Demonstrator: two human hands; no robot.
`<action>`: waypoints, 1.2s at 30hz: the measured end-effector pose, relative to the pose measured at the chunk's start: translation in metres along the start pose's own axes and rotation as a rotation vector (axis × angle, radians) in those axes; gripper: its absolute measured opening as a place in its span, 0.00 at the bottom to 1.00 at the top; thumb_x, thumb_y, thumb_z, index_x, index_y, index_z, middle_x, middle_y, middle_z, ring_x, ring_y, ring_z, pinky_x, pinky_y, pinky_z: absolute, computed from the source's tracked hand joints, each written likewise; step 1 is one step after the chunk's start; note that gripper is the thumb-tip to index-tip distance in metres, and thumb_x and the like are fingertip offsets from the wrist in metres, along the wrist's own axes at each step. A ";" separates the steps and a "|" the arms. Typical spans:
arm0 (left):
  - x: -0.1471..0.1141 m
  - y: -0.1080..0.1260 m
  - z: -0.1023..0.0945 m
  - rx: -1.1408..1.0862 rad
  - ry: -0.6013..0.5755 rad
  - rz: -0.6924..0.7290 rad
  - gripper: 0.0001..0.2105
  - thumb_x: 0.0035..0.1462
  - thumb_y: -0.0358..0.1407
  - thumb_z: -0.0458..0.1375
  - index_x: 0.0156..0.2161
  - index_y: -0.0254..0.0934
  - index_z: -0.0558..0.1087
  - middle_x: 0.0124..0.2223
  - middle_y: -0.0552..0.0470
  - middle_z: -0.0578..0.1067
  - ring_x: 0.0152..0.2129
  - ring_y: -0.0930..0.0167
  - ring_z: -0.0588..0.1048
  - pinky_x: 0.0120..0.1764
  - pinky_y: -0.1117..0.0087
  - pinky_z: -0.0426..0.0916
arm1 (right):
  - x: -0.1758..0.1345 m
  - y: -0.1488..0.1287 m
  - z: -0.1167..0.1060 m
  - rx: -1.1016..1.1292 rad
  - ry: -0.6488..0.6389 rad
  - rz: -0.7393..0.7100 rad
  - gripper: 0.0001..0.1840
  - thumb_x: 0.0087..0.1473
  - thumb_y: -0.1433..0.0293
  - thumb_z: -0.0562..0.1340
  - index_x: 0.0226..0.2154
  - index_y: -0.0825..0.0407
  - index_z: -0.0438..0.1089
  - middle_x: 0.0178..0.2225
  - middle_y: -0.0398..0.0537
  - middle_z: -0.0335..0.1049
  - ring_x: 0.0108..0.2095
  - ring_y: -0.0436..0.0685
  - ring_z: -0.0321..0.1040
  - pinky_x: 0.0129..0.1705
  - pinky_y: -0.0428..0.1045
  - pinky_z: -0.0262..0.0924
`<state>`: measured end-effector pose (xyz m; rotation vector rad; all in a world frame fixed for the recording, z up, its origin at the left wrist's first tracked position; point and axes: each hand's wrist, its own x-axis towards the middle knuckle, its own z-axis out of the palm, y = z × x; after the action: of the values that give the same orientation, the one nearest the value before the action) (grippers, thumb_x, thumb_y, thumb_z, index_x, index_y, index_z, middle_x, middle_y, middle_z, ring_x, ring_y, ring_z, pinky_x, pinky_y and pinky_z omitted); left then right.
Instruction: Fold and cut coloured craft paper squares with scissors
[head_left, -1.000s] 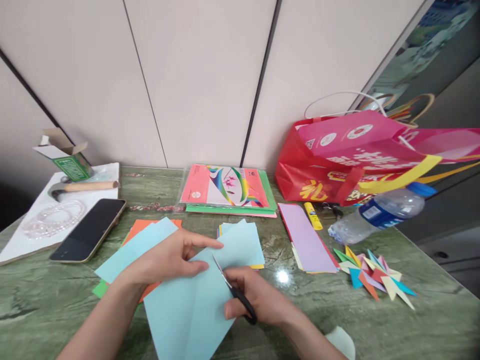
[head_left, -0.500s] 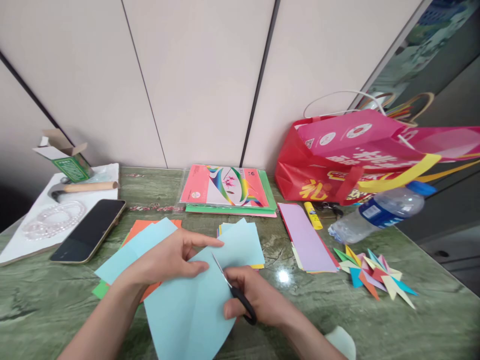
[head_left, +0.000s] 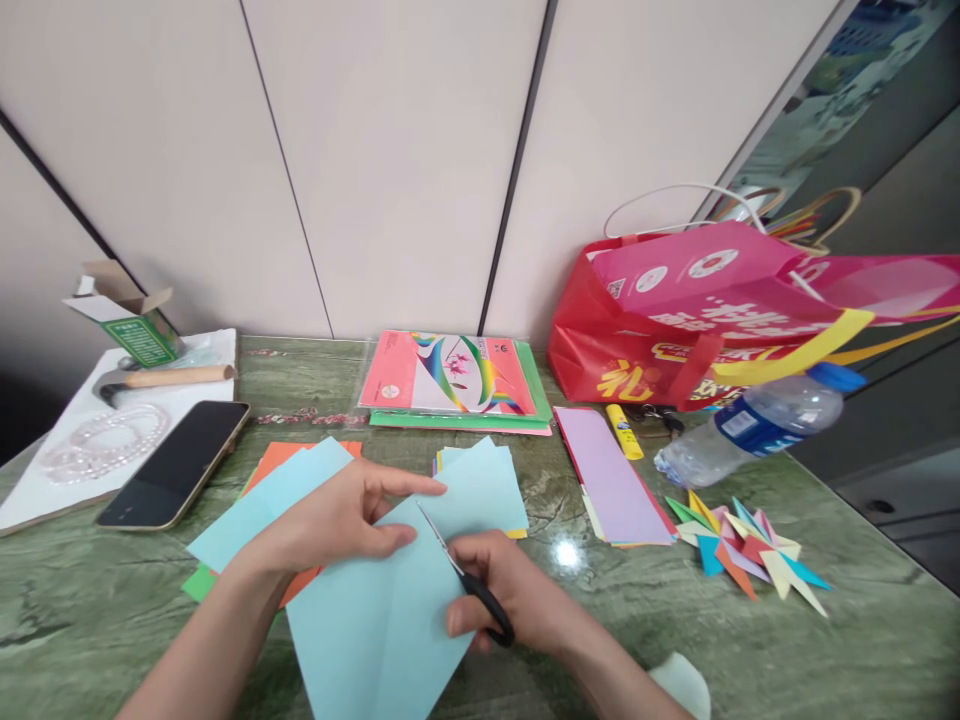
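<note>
A light blue sheet of paper [head_left: 375, 620] with a crease stands tilted toward me over the counter. My left hand [head_left: 337, 520] grips its upper left part, the thumb in front and the index finger stretched along the top. In my right hand [head_left: 510, 590] is a pair of scissors [head_left: 484, 605] with black handles; the blades lie across the sheet's right part and point up and left. Behind it are light blue squares [head_left: 491, 485] on other coloured paper. Beside my left wrist, another light blue paper [head_left: 262, 510] rests on orange sheets [head_left: 283, 455].
A phone [head_left: 176, 465], hammer [head_left: 176, 376] and beads stand left. Packs of coloured paper [head_left: 454, 375] lie against the wall. To the right are purple strips [head_left: 611, 475], a glue stick [head_left: 625, 432], a red bag [head_left: 637, 330], a water bottle [head_left: 761, 425] and folded paper stars [head_left: 750, 545].
The scissor tips have shifted slightly up and left on the sheet. The sheet's lower right edge, bowed before, is now straighter. My left hand keeps its hold.
</note>
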<state>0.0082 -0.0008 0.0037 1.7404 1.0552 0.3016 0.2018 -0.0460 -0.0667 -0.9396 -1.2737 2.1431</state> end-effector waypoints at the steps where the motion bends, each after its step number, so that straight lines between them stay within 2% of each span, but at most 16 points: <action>1: 0.000 0.000 0.000 0.005 0.000 0.000 0.20 0.46 0.33 0.55 0.48 0.34 0.69 0.17 0.63 0.48 0.15 0.80 0.46 0.17 0.76 0.41 | 0.000 0.000 0.000 -0.005 0.004 -0.001 0.27 0.28 0.54 0.70 0.25 0.57 0.64 0.16 0.38 0.61 0.14 0.42 0.54 0.14 0.39 0.49; 7: 0.000 0.000 0.001 0.042 -0.014 0.008 0.20 0.46 0.31 0.55 0.48 0.36 0.70 0.16 0.64 0.45 0.14 0.80 0.45 0.16 0.76 0.40 | 0.000 0.000 0.001 0.004 -0.001 -0.010 0.27 0.26 0.55 0.70 0.24 0.57 0.64 0.19 0.39 0.63 0.18 0.45 0.58 0.17 0.40 0.54; 13: 0.000 -0.001 0.002 0.058 -0.009 0.011 0.21 0.45 0.32 0.55 0.48 0.36 0.69 0.16 0.64 0.46 0.13 0.80 0.45 0.16 0.76 0.40 | 0.000 -0.002 0.001 0.000 0.008 0.002 0.28 0.26 0.54 0.70 0.25 0.57 0.64 0.17 0.38 0.61 0.16 0.44 0.56 0.15 0.40 0.50; 18: 0.000 -0.002 0.003 0.015 -0.037 0.000 0.21 0.46 0.32 0.55 0.49 0.36 0.69 0.16 0.64 0.46 0.14 0.80 0.46 0.16 0.76 0.40 | 0.002 0.001 0.002 0.032 -0.014 -0.049 0.26 0.27 0.56 0.71 0.25 0.57 0.65 0.22 0.41 0.64 0.23 0.48 0.60 0.23 0.43 0.56; 21: 0.000 -0.003 0.004 -0.008 -0.049 0.006 0.21 0.46 0.32 0.55 0.49 0.35 0.68 0.17 0.64 0.46 0.14 0.80 0.46 0.17 0.76 0.41 | 0.002 0.002 0.002 0.047 -0.025 -0.058 0.26 0.27 0.57 0.71 0.25 0.57 0.65 0.22 0.40 0.63 0.24 0.48 0.60 0.25 0.43 0.57; 31: 0.000 -0.002 0.004 0.022 -0.035 0.011 0.21 0.46 0.32 0.56 0.49 0.37 0.69 0.17 0.64 0.46 0.14 0.80 0.46 0.16 0.76 0.41 | 0.000 0.002 -0.001 0.006 0.002 0.000 0.27 0.28 0.54 0.70 0.25 0.57 0.65 0.16 0.37 0.60 0.15 0.44 0.55 0.15 0.39 0.49; 36: 0.000 -0.002 0.002 0.048 -0.022 0.013 0.21 0.46 0.33 0.56 0.49 0.37 0.68 0.17 0.64 0.46 0.14 0.80 0.46 0.16 0.77 0.41 | 0.000 0.002 -0.003 -0.007 0.016 -0.028 0.26 0.30 0.55 0.70 0.25 0.57 0.64 0.16 0.38 0.61 0.14 0.43 0.57 0.14 0.39 0.51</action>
<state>0.0084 -0.0018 0.0014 1.7902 1.0433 0.2664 0.2042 -0.0452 -0.0692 -0.9344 -1.2799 2.1069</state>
